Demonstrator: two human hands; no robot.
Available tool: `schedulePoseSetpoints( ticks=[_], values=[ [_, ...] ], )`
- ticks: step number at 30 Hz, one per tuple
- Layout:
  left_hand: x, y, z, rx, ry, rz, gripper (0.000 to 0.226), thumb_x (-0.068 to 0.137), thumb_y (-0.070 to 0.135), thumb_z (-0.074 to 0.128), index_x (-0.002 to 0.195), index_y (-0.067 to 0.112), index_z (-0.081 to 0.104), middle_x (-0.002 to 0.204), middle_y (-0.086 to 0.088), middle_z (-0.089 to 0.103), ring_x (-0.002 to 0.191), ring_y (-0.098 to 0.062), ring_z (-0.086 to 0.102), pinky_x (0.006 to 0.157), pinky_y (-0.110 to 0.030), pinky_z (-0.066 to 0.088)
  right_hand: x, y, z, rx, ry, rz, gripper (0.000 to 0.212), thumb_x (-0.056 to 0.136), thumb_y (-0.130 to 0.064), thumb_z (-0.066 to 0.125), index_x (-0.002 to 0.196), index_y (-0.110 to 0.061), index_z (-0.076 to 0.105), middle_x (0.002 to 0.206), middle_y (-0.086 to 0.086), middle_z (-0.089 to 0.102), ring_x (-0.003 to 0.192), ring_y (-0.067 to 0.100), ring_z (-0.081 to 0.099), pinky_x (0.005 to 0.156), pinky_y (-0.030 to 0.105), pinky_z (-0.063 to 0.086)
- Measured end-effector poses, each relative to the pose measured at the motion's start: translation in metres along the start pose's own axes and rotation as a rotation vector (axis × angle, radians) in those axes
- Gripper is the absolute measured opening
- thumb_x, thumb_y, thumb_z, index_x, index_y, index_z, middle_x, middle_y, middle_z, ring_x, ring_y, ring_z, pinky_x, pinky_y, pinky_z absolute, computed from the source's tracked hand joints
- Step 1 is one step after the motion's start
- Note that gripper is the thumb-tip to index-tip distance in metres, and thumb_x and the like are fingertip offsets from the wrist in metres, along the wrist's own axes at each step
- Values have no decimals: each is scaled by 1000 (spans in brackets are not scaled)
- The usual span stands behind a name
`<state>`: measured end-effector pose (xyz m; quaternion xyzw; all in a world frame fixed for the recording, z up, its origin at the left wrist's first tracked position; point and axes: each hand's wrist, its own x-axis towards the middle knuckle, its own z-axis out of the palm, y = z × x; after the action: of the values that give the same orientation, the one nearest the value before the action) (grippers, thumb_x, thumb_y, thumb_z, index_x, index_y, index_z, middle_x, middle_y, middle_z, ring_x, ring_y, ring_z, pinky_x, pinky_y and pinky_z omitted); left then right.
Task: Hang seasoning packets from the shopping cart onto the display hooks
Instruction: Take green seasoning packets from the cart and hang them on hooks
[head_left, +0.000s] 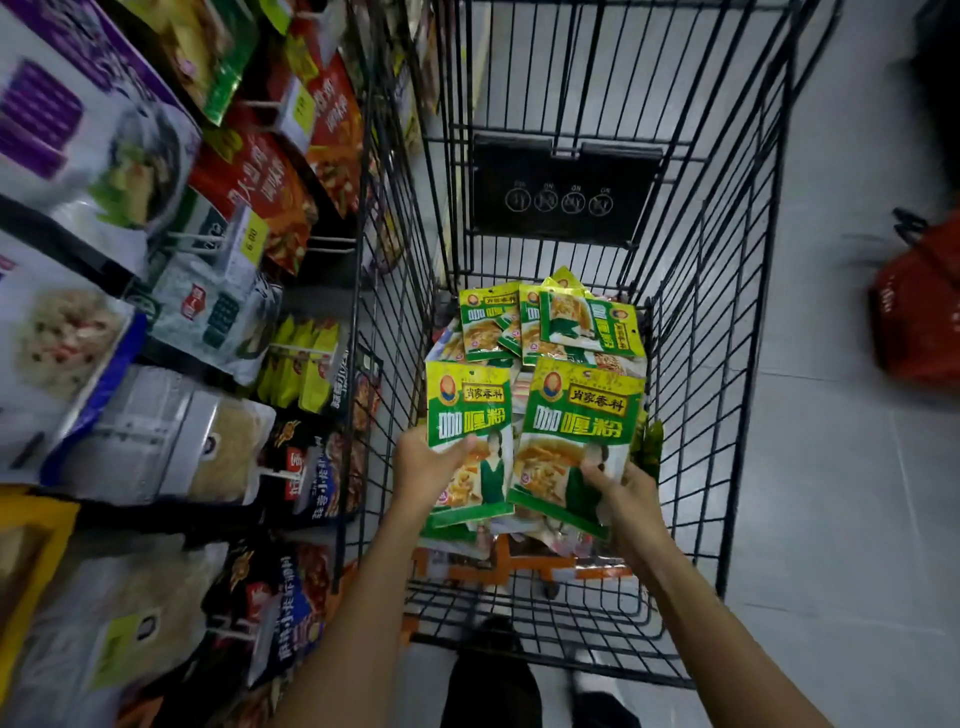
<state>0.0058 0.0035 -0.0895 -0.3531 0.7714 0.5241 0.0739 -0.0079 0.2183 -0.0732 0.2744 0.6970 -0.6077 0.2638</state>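
Both my hands are inside the black wire shopping cart (727, 322). My left hand (423, 467) grips a green and yellow seasoning packet (470, 410) by its lower left part, thumb across the front. My right hand (631, 493) grips a second, matching packet (576, 431) at its lower right corner. Both packets are held upright side by side above the pile. More of the same packets (550, 327) lie heaped in the cart's far end. The display hooks (208, 241) with yellow price tags stick out of the shelf at the left.
The shelf on the left is packed with hanging bags: red packets (270, 192), white and purple bags (78, 130), yellow packets (301, 364), dark packets (306, 467). A red basket (919, 306) sits on the tiled floor at the right. My feet show below the cart.
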Motion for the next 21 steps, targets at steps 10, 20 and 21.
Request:
schedulePoseSetpoints(
  ticks=[10, 20, 21],
  values=[
    [-118, 93, -109, -296, 406, 233, 12, 78, 27, 76, 83, 24, 66, 68, 15, 64, 55, 6, 60, 47, -14, 47, -90, -121, -7, -121, -257, -391, 32, 80, -35, 72, 85, -4, 67, 80, 5, 74, 78, 18, 71, 66, 37, 59],
    [-345, 165, -253, -376, 936, 568, 9, 81, 25, 73, 79, 32, 67, 69, 21, 67, 62, 9, 59, 57, -13, 47, -285, -233, 41, -112, -767, -838, 56, 77, -40, 73, 91, 13, 61, 93, 32, 64, 87, 43, 63, 70, 37, 42],
    [-369, 170, -266, -374, 1006, 585, 7, 80, 26, 74, 83, 29, 68, 74, 20, 67, 64, 8, 60, 57, -13, 47, -308, -239, 47, -119, -815, -889, 66, 78, -41, 72, 95, 20, 53, 97, 40, 58, 91, 50, 57, 69, 42, 41]
  ],
)
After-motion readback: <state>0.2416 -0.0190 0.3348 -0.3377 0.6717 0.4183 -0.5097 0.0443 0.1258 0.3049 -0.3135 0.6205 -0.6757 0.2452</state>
